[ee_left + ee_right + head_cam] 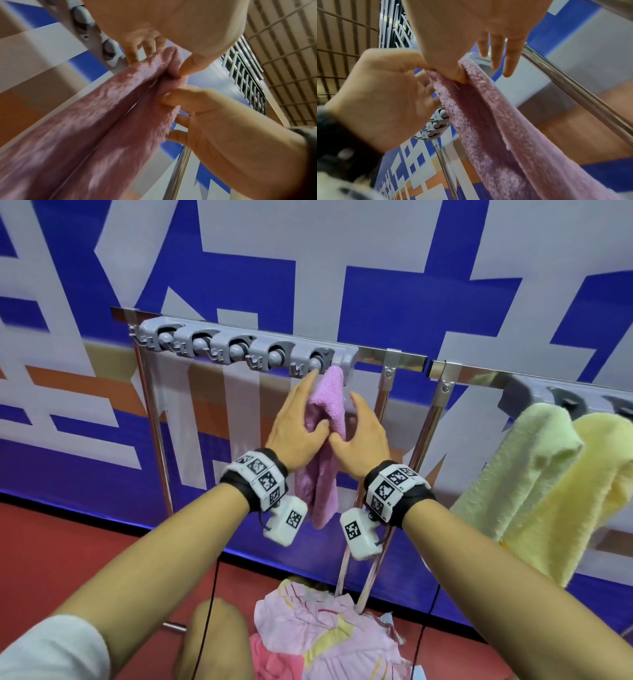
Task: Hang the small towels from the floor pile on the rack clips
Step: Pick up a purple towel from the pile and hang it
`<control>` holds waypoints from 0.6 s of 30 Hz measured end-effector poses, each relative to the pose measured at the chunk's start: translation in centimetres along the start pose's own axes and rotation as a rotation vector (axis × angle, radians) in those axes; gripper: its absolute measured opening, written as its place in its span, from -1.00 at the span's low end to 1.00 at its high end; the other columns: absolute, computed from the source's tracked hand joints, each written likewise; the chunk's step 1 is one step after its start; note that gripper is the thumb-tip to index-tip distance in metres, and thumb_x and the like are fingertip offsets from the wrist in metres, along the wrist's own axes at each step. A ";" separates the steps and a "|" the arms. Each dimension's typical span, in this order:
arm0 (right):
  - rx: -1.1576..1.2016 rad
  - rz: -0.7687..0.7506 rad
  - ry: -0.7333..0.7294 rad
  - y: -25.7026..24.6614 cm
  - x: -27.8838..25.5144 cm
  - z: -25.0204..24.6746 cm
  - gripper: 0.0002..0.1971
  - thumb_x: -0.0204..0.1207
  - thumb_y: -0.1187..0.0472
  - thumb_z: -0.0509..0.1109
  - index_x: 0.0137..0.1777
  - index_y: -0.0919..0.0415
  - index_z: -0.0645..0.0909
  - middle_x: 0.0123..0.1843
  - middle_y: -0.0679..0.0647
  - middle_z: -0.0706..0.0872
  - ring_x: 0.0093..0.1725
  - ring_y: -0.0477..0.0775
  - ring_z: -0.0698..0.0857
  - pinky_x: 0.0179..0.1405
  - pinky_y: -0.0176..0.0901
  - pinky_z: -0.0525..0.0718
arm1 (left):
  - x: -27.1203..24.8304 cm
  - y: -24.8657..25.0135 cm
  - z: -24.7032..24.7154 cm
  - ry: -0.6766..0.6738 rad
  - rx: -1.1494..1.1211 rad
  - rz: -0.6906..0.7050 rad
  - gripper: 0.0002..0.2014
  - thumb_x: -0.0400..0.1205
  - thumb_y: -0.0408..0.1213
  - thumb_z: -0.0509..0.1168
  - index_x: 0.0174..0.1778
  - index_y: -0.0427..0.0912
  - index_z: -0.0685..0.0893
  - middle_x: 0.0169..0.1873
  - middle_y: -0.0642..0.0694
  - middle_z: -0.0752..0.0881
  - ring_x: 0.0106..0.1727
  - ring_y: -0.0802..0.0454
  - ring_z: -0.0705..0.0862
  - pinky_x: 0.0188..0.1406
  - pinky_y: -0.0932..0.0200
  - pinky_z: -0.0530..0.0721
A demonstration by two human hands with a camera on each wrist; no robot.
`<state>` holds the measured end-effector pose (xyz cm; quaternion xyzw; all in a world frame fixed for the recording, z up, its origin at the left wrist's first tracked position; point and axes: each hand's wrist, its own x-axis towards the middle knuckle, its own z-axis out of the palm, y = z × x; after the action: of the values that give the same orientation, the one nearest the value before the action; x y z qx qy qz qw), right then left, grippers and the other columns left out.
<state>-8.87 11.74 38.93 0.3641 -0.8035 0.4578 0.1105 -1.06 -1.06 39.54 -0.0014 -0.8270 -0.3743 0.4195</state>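
Blue-white wall [376, 251] behind. I hold pink towel [328, 402], top just under end clip [317, 361]. Left hand [294, 433] pinches it. Right hand [363, 436]: thumb presses, fingers straight. Next, I think: push top into clip. Floor pile [329, 631] far below clip.

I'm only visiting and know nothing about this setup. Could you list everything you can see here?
pink towel: one, pink, just under the strip's rightmost clip
clip strip: one, grey, five clips, left rack's top bar
pale green towel: one, hanging on right rack
yellow towel: one, hanging beside it
towel pile: one, pink and yellow, red floor
racks: two, shiny metal, side by side
banner wall: one, blue, white, orange, behind
left grip: one hand, pinching pink towel
right grip: one hand, fingers straight, thumb on pink towel
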 end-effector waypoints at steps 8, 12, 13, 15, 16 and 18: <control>-0.119 -0.186 -0.107 -2.3 3.1 -0.7 -0.22 0.52 0.41 0.21 0.73 0.15 0.04 0.73 0.07 0.22 0.66 0.05 0.30 0.62 -0.18 0.24 | 5.5 1.6 0.1 -0.226 0.193 0.017 -0.36 0.55 -0.67 0.04 0.62 -0.36 0.31 0.60 -0.26 0.37 0.64 -0.09 0.31 0.42 0.67 -0.01; -0.078 -0.174 -0.069 -3.6 4.3 -2.0 -0.40 0.54 0.47 0.09 0.60 0.13 0.32 0.49 0.13 0.56 0.39 0.13 0.57 0.31 -0.26 0.43 | 8.0 1.7 0.2 -0.221 0.173 -0.059 -0.42 0.56 -0.55 0.02 0.55 -0.29 0.45 0.52 -0.25 0.50 0.58 -0.15 0.41 0.60 0.21 0.24; -0.078 -0.176 -0.050 -3.9 4.6 -2.3 -0.46 0.54 0.47 0.09 0.49 0.12 0.42 0.37 0.14 0.64 0.28 0.17 0.63 0.19 -0.22 0.49 | 8.5 1.6 0.2 -0.209 0.172 -0.058 -0.42 0.56 -0.52 0.02 0.55 -0.29 0.46 0.53 -0.26 0.49 0.59 -0.16 0.39 0.61 0.17 0.23; -0.146 -0.171 -0.026 -4.2 5.3 -2.6 -0.60 0.52 0.47 0.10 0.28 0.18 0.52 0.15 0.18 0.70 0.05 0.22 0.65 -0.04 -0.12 0.49 | 9.1 1.5 0.2 -0.147 0.196 -0.075 -0.39 0.52 -0.60 0.06 0.55 -0.30 0.46 0.53 -0.27 0.47 0.59 -0.16 0.39 0.56 0.23 0.21; -0.196 -0.166 -0.016 -4.0 5.7 -2.5 -0.65 0.51 0.47 0.11 0.23 0.21 0.53 0.10 0.19 0.70 0.00 0.21 0.64 -0.09 -0.09 0.48 | 9.1 1.6 0.2 -0.113 0.201 -0.072 -0.38 0.48 -0.63 0.08 0.52 -0.30 0.50 0.48 -0.28 0.52 0.53 -0.16 0.45 0.49 0.26 0.26; -0.281 -0.158 0.002 -3.8 5.8 -2.3 -0.67 0.49 0.44 0.15 0.20 0.20 0.55 0.07 0.18 0.71 0.01 0.25 0.66 -0.09 0.00 0.59 | 8.5 1.4 0.5 -0.101 0.196 -0.033 -0.39 0.41 -0.64 0.11 0.40 -0.28 0.62 0.32 -0.26 0.65 0.37 -0.15 0.59 0.37 0.27 0.39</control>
<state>-10.81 9.57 45.63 0.4064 -0.8284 0.3313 0.1969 -6.45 -2.40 46.12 0.0345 -0.8796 -0.2978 0.3693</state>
